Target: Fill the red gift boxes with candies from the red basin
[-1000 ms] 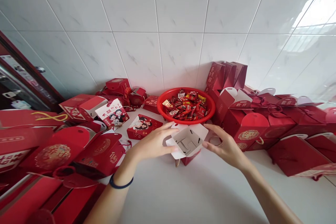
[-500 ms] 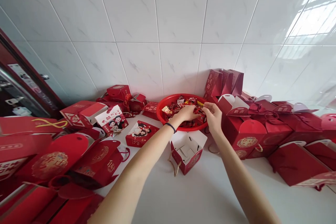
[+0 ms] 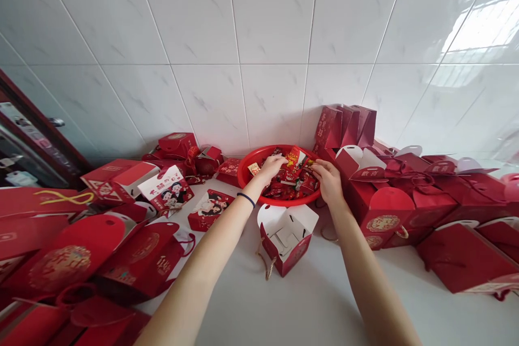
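A round red basin (image 3: 242,173) against the tiled wall holds a heap of wrapped sweets (image 3: 288,186). My left hand (image 3: 272,167) is over the basin's left half, fingers pinched at the edge of a red and gold packet (image 3: 295,159); what they hold is too small to tell. My right hand (image 3: 327,177) is at the basin's right rim, fingers closed together near a small wrapper, their contents unclear. In front of the basin stands an open red box (image 3: 287,235) with white inner flaps and a rope handle. Its visible inside shows only the white bottom flaps.
Many red gift boxes (image 3: 150,254) crowd the left side, one with a printed couple (image 3: 211,206). More red boxes (image 3: 383,205) line the right side, with tall narrow ones (image 3: 344,127) behind. A door frame (image 3: 36,124) is at the far left.
My left hand has moved left within the basin, exposing more sweets and the red and gold packet. My right hand stays by the right rim. The view has shifted slightly.
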Demonstrator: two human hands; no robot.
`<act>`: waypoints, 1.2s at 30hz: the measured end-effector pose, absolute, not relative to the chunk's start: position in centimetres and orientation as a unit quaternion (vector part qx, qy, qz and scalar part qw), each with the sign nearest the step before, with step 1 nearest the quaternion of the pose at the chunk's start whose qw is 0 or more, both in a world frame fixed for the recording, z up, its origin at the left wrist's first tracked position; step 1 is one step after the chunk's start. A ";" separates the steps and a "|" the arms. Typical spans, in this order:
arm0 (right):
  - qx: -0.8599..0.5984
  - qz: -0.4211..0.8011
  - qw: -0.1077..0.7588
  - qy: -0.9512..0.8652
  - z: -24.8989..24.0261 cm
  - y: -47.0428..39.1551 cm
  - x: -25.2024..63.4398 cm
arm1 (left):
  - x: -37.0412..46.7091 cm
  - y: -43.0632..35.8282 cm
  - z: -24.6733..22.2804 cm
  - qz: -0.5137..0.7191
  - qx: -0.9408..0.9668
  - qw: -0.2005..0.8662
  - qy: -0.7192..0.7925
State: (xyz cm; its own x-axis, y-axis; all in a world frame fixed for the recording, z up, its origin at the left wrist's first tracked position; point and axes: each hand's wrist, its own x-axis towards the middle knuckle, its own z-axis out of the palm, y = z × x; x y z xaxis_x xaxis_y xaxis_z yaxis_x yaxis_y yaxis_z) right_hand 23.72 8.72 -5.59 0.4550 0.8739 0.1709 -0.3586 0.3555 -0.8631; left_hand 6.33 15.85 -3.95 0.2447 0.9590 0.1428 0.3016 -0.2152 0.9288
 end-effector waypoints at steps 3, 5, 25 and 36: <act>-0.386 0.429 0.744 -0.336 -5.1 8.5 23.0 | 6.0 15.2 -4.1 0.420 0.649 0.465 0.432; -0.377 0.443 0.737 -0.345 -4.8 8.3 22.4 | 5.9 14.7 -4.1 0.420 0.644 0.495 0.404; -0.231 0.491 0.802 -0.251 -5.1 9.2 22.3 | 5.3 13.7 -3.4 0.443 0.658 0.495 0.355; -0.248 0.464 0.818 -0.232 -5.0 8.7 21.9 | 6.3 11.9 -2.9 0.089 0.851 0.383 0.349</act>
